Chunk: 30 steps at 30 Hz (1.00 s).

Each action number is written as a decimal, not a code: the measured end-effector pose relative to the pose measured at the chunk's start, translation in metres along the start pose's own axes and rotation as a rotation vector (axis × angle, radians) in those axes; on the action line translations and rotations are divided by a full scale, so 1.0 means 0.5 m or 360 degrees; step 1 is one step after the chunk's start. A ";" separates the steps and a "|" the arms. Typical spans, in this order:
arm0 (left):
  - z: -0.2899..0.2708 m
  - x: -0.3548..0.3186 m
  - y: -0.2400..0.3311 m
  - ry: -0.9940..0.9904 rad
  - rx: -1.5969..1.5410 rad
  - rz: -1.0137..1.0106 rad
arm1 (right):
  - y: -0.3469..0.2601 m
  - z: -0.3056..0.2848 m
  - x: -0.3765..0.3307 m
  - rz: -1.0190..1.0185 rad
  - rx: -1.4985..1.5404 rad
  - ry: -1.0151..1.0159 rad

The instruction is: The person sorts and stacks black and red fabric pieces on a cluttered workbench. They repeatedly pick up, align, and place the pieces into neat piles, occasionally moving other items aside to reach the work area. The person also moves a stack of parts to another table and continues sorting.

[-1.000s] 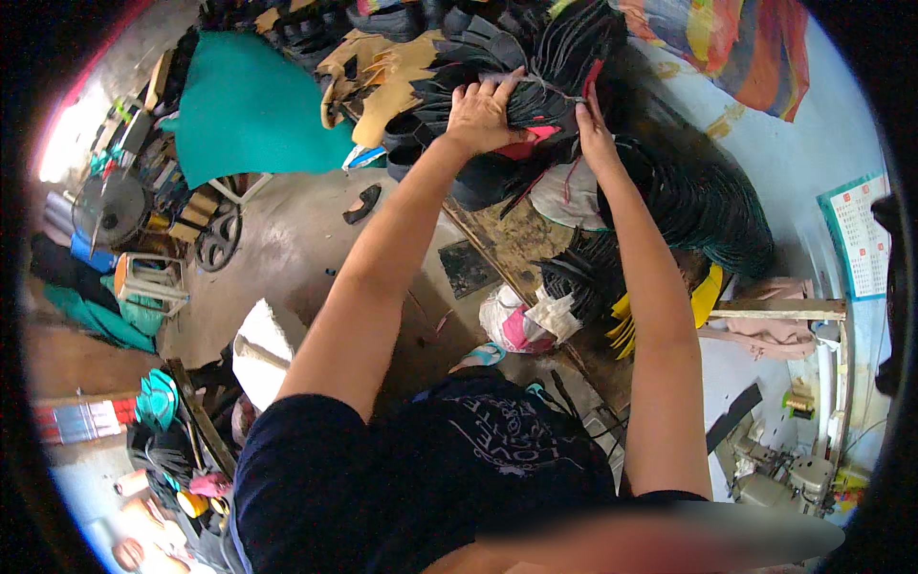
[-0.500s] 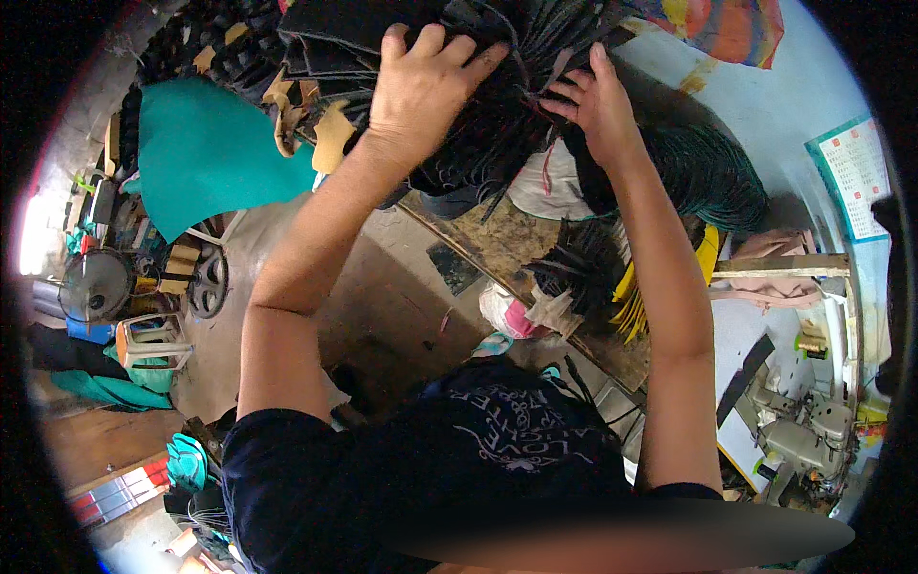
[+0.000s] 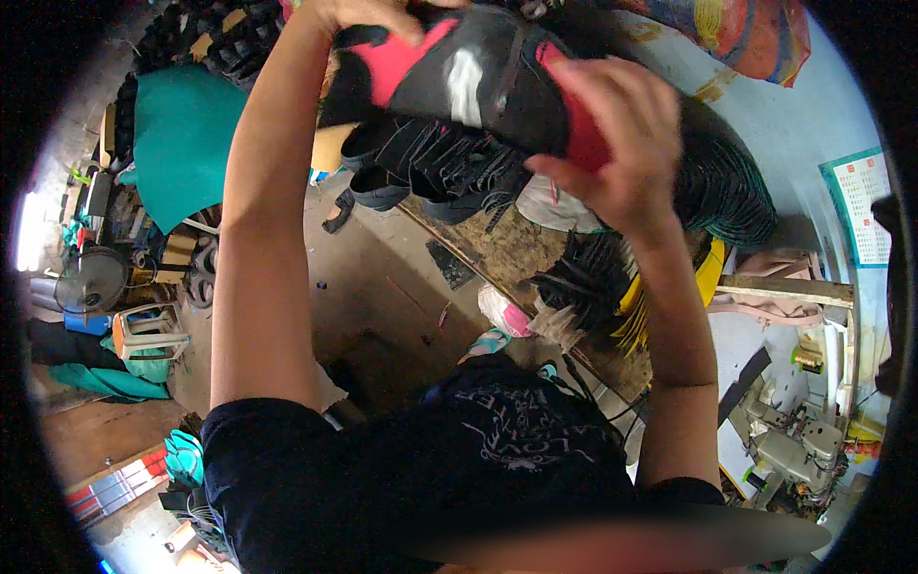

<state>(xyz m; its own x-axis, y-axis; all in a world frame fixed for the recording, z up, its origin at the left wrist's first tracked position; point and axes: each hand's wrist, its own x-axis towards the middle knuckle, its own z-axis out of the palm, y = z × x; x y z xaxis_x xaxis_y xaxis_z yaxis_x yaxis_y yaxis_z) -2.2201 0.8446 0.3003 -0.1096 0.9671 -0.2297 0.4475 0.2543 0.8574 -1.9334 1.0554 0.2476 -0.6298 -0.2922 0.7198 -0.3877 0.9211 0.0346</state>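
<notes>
At the upper left, my left hand (image 3: 373, 13) is closed on the upper edge of a black-and-red piece of sheet material (image 3: 421, 91) with a white patch; part of this hand is cut off by the picture's edge. The piece lies bent above the black shoes. My right hand (image 3: 626, 134) is blurred at the piece's red right end, thumb and fingers spread wide apart; whether they touch it is unclear. Below the piece, several black shoes (image 3: 381, 188) and a bundle of black straps sit at the bench's edge.
The worn wooden bench (image 3: 478, 234) carries black strips (image 3: 579, 277), yellow strips (image 3: 636, 301) and a long stack of black pieces (image 3: 732, 182). A teal sheet (image 3: 186, 143) stands on the left, with a fan (image 3: 91, 282) and stool (image 3: 148, 330) beyond. A sewing machine (image 3: 794, 445) is at right.
My left hand has moved up and left, and the black-and-red piece is now in it. The right hand has come lower, beside its red end. More of the shoes shows.
</notes>
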 end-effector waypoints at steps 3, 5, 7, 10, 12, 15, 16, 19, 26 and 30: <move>0.000 0.060 -0.041 0.0464 0.1540 -0.0606 | 0.008 0.143 -0.041 0.0176 -0.0421 -0.0475; 0.077 0.092 -0.085 0.1048 0.1614 -0.0170 | 0.057 0.195 -0.072 0.0427 0.0269 -0.0328; 0.196 0.147 -0.128 0.1444 0.1276 0.0378 | 0.105 0.223 -0.085 0.0521 0.0430 -0.0361; 0.306 0.188 -0.180 0.1743 0.1398 0.0202 | 0.108 0.233 -0.103 0.0517 0.0040 -0.0531; 0.318 0.204 -0.211 0.1880 0.1455 0.0310 | 0.075 0.229 -0.112 0.0639 -0.0061 -0.0581; 0.314 0.202 -0.237 0.1952 0.1560 0.0367 | 0.028 0.197 -0.130 0.0571 -0.0159 -0.0650; 0.308 0.199 -0.236 0.1946 0.1573 0.0355 | 0.018 0.174 -0.141 0.0561 -0.0222 -0.0774; 0.309 0.187 -0.205 0.1758 0.1438 0.0368 | -0.015 0.047 -0.204 0.0414 0.0177 -0.1046; 0.437 0.153 -0.022 0.2237 0.2120 -0.0459 | -0.169 -0.417 -0.480 0.1508 0.0790 -0.1154; 0.599 0.209 0.109 0.2381 0.1716 0.0395 | -0.305 -0.605 -0.628 0.2231 0.0630 -0.0490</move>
<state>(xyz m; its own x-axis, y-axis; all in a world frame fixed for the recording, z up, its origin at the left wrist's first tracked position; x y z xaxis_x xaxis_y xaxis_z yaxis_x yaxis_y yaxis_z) -1.9414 0.9570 0.1854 -0.2865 0.3320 0.8987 0.8077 0.5883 0.0402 -1.4729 1.0845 0.2261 -0.7303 0.6628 -0.1656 0.5177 0.3786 -0.7673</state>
